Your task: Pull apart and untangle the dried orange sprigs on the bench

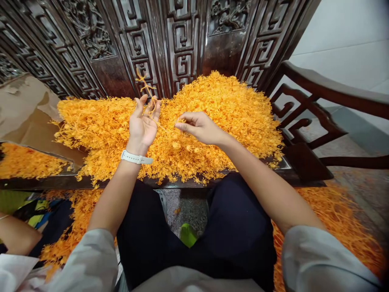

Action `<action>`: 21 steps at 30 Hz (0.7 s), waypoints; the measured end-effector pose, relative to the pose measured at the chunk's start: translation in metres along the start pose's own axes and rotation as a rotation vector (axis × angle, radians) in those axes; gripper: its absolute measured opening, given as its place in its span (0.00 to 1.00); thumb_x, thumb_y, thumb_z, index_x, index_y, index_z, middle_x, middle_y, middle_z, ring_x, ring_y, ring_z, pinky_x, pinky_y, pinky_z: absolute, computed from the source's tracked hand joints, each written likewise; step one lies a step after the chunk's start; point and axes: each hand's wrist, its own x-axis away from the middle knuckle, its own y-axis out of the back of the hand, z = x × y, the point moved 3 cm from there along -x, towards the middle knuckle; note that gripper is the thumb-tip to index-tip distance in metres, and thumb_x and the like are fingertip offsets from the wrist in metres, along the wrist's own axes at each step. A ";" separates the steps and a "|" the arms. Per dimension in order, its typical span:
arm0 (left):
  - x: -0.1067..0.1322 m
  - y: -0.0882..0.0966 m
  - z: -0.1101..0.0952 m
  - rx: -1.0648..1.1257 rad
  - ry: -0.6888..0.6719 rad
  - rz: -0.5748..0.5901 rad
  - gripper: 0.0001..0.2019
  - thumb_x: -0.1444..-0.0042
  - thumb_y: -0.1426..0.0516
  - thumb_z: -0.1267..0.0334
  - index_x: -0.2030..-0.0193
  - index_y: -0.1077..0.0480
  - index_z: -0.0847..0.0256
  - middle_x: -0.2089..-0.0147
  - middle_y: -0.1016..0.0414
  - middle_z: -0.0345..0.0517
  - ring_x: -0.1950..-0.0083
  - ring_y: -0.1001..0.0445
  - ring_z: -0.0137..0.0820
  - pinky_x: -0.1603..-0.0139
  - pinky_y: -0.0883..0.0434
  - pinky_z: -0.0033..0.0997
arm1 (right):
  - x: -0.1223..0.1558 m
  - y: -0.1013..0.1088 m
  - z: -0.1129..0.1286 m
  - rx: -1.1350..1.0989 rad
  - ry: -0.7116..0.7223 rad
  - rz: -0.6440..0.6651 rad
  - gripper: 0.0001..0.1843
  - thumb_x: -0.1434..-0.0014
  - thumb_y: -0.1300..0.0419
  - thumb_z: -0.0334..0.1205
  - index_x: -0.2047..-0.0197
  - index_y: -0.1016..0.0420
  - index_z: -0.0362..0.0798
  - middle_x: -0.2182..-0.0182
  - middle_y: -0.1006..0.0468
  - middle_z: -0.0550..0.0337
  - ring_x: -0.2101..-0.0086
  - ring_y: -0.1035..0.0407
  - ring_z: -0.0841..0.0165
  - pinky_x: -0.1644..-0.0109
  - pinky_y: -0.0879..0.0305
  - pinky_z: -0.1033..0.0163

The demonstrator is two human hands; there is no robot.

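My left hand is raised palm up over a heap of orange plastic flower stems, a pale watch strap on its wrist. A thin branched orange plastic stem is held in its curled fingers and sticks up past the fingertips. To the right, my right hand hovers just over the heap with thumb and fingers pinched together. A bit of orange shows at its fingertips; which piece it belongs to is hard to make out. The heap covers most of the dark wooden bench.
Behind the heap rises a carved wooden bench back, with an armrest at right. A torn cardboard box leans at left. More orange pieces lie below on both sides. Another person's arm shows at lower left.
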 end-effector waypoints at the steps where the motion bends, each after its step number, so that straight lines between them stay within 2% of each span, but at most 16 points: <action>1: 0.002 -0.001 0.001 -0.035 0.024 0.017 0.12 0.31 0.37 0.49 0.57 0.23 0.55 0.48 0.15 0.50 0.43 0.17 0.34 0.45 0.19 0.29 | -0.001 0.002 0.003 -0.024 0.004 -0.052 0.28 0.37 0.33 0.69 0.66 0.24 0.51 0.74 0.32 0.65 0.73 0.42 0.71 0.67 0.45 0.60; 4: 0.009 -0.004 0.007 -0.180 0.100 0.128 0.18 0.39 0.30 0.44 0.54 0.22 0.56 0.47 0.16 0.52 0.49 0.17 0.34 0.53 0.20 0.28 | -0.002 0.010 0.011 -0.030 0.036 -0.215 0.31 0.38 0.36 0.73 0.67 0.27 0.52 0.73 0.34 0.64 0.72 0.44 0.69 0.67 0.47 0.59; 7: 0.021 -0.012 0.019 -0.313 0.182 0.302 0.19 0.45 0.25 0.50 0.54 0.21 0.59 0.49 0.17 0.51 0.55 0.19 0.30 0.57 0.22 0.27 | -0.002 0.017 0.012 0.025 0.091 -0.325 0.33 0.38 0.38 0.76 0.69 0.29 0.52 0.73 0.37 0.63 0.70 0.44 0.68 0.65 0.46 0.58; 9: 0.027 -0.017 0.028 -0.352 0.186 0.338 0.17 0.47 0.24 0.55 0.55 0.20 0.59 0.54 0.18 0.47 0.60 0.21 0.26 0.58 0.22 0.26 | -0.002 0.021 0.006 0.083 0.105 -0.384 0.35 0.37 0.41 0.78 0.70 0.32 0.52 0.72 0.38 0.62 0.70 0.45 0.67 0.64 0.47 0.58; 12: 0.034 -0.024 0.036 -0.367 0.100 0.295 0.13 0.46 0.25 0.59 0.62 0.23 0.59 0.63 0.22 0.41 0.66 0.25 0.23 0.61 0.23 0.26 | 0.001 0.025 -0.004 0.190 0.053 -0.485 0.37 0.37 0.46 0.81 0.70 0.35 0.53 0.73 0.39 0.63 0.70 0.46 0.66 0.63 0.48 0.57; 14: 0.036 -0.028 0.038 -0.360 0.047 0.283 0.11 0.43 0.28 0.61 0.66 0.25 0.59 0.64 0.21 0.41 0.64 0.23 0.24 0.59 0.22 0.27 | 0.003 0.026 -0.007 0.240 0.021 -0.517 0.38 0.37 0.48 0.82 0.70 0.39 0.53 0.74 0.41 0.63 0.70 0.47 0.66 0.64 0.48 0.57; 17: 0.037 -0.029 0.038 -0.327 0.042 0.237 0.09 0.42 0.30 0.65 0.65 0.26 0.59 0.62 0.18 0.44 0.60 0.18 0.29 0.59 0.21 0.29 | 0.004 0.024 -0.003 0.270 0.027 -0.493 0.38 0.36 0.48 0.81 0.72 0.44 0.53 0.74 0.42 0.63 0.70 0.47 0.66 0.64 0.48 0.57; 21: 0.035 -0.025 0.034 -0.321 0.056 0.130 0.10 0.39 0.33 0.68 0.64 0.31 0.57 0.68 0.21 0.40 0.66 0.20 0.27 0.65 0.26 0.26 | 0.003 0.022 0.002 0.219 0.037 -0.472 0.38 0.34 0.49 0.79 0.74 0.43 0.52 0.74 0.41 0.62 0.70 0.46 0.66 0.64 0.46 0.57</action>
